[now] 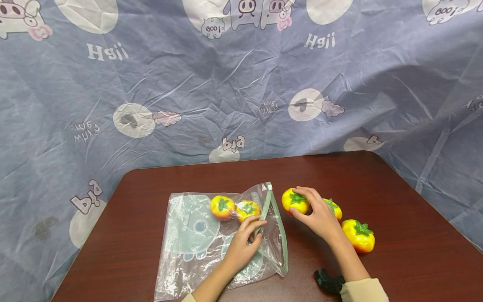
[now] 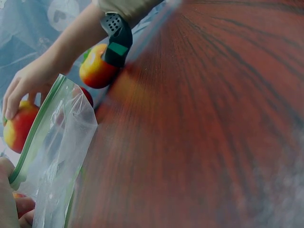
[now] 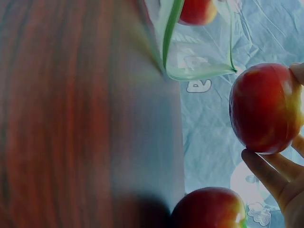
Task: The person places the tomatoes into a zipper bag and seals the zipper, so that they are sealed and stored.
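Note:
A clear zip bag [image 1: 177, 264] with a green-edged mouth lies on the table, its mouth facing right and partly raised. Inside it sit two yellow-and-red persimmons, one farther left [image 1: 222, 207] and one near the mouth [image 1: 247, 209]. My left hand [image 1: 241, 248] pinches the upper edge of the mouth; in the left wrist view the thumb lies against the green zip strip [image 2: 40, 124]. Just right of the opening, my right hand [image 1: 320, 217] grips another persimmon [image 1: 295, 201] with thumb and fingers around it. From the right wrist, this persimmon's red underside [image 3: 263, 111] shows, raised level with the bag's mouth.
Two more persimmons rest on the table right of my right hand, one partly behind it [image 1: 333, 208] and one nearer [image 1: 359, 238]. A black device [image 1: 327, 282] sits at my right wrist. A blue printed cloth [image 1: 234, 84] hangs behind the brown table [image 1: 411, 260].

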### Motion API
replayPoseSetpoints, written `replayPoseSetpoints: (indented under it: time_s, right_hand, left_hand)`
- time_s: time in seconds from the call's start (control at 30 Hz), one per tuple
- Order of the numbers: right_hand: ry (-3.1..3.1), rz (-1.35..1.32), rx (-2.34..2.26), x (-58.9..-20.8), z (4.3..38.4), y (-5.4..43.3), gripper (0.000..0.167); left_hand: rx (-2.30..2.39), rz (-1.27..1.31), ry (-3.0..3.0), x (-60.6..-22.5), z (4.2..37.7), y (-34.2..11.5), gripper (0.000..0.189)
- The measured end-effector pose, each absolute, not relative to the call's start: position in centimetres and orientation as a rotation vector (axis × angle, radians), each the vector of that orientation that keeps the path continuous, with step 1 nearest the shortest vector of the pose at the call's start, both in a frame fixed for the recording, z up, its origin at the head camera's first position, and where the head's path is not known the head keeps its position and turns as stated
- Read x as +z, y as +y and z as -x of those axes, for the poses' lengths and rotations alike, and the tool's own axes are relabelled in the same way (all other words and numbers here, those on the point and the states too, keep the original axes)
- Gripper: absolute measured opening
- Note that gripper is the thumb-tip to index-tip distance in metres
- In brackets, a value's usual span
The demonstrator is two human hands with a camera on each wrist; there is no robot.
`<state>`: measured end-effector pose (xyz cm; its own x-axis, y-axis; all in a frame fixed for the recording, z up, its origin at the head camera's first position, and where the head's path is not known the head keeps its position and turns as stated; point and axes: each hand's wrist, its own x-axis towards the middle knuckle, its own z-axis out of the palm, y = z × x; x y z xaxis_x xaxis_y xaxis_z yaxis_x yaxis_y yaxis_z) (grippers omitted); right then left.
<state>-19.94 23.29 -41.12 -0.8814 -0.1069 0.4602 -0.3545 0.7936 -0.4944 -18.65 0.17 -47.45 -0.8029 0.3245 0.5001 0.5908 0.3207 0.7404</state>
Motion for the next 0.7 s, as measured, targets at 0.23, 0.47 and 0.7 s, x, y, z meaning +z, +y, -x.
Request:
replayPoseSetpoints:
  time_s: [0.23, 0.47, 0.7]
  right_hand:
    - [-2.592, -0.35, 0.836, -41.7, 20.1, 22.7, 0.051]
    - [-2.6, -0.395, 0.851, -42.2, 20.2, 21.9, 0.05]
    - [-2.61, -0.441, 0.864, -43.3, 20.3, 20.9, 0.05]
  left_hand:
    - [-1.48, 0.824, -2.337, -47.4, 18.6, 0.1, 0.035]
    - [-1.481, 0.819, -2.339, -47.3, 18.6, 0.1, 0.034]
    - [-1.487, 0.821, -2.335, -47.3, 18.6, 0.1, 0.034]
